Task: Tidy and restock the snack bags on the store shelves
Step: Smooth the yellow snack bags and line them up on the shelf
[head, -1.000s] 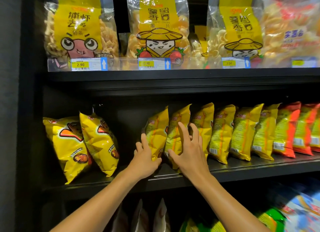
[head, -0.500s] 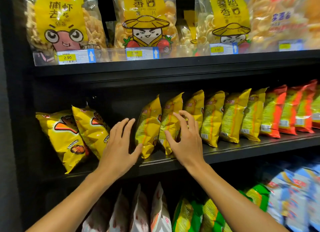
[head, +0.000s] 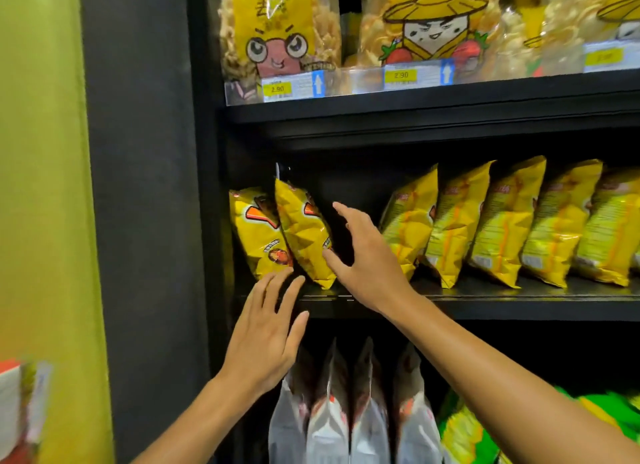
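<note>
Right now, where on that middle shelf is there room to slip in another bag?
One bare gap: between the two leaning yellow bags at the left end and the row of yellow bags, where the right hand reaches. Rightward, the row is packed.

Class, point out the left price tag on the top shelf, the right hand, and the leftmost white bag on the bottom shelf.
Left yellow-and-white price tag (head: 292,86): head view, its middle.
Right hand (head: 372,259): head view, back of hand.
Leftmost white bag (head: 289,425): head view, front panel.

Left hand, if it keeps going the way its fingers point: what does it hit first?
Probably the left hand meets the bottom edge of the two leaning yellow bags at the shelf's left end; its fingertips already sit just below them. Depth is unclear, so contact can't be confirmed.
</note>
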`<state>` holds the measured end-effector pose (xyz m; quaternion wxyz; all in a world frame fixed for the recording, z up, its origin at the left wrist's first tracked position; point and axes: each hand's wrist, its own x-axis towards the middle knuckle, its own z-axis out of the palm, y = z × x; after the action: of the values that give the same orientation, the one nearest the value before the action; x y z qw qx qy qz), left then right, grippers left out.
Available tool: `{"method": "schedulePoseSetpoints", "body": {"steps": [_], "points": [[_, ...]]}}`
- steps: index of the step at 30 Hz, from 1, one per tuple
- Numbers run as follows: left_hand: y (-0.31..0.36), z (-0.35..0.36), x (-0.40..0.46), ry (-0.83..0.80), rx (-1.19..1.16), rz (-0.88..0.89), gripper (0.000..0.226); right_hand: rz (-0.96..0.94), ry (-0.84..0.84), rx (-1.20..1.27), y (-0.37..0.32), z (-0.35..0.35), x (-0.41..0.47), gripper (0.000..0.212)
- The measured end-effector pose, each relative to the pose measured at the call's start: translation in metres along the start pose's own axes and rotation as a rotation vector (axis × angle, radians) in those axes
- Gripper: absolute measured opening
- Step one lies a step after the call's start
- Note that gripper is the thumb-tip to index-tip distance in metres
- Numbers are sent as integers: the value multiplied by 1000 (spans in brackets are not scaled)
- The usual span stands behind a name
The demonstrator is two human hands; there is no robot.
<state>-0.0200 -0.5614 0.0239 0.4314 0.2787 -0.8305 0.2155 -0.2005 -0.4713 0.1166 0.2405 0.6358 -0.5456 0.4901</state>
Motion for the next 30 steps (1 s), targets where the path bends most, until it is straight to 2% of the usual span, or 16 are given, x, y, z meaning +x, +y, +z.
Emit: {"method": "schedulePoseSetpoints", "body": {"steps": [3,5,9,11,15,17,22,27,30], "points": [[3,6,-3,-33,85,1,57,286,-140,55,-7,33,21,103],[1,10,-5,-47,111,-2,56,359,-199,19,-6,49,28,108],[-3,12,-8,-52,100,-14,55,306,-151,-209,8,53,27,85],[-4,14,-8,-42,92,-14,55,267,-86,-194,12,42,21,76],[-5,15,-9,-44,16,-29,56,199,35,-89,6,-3,3,77],[-1,9,-10,1,-114,-48,58,180,87,-36,-1,-31,-12,76],[60,-44,-10,221,-699,-84,53,133,200,31,-35,-85,-69,81],[133,-89,-31,121,-1268,-132,65,48,228,-25,-55,-103,-142,83],[153,-89,-55,65,-1436,-184,72,15,217,11,-49,-95,-182,78]]}}
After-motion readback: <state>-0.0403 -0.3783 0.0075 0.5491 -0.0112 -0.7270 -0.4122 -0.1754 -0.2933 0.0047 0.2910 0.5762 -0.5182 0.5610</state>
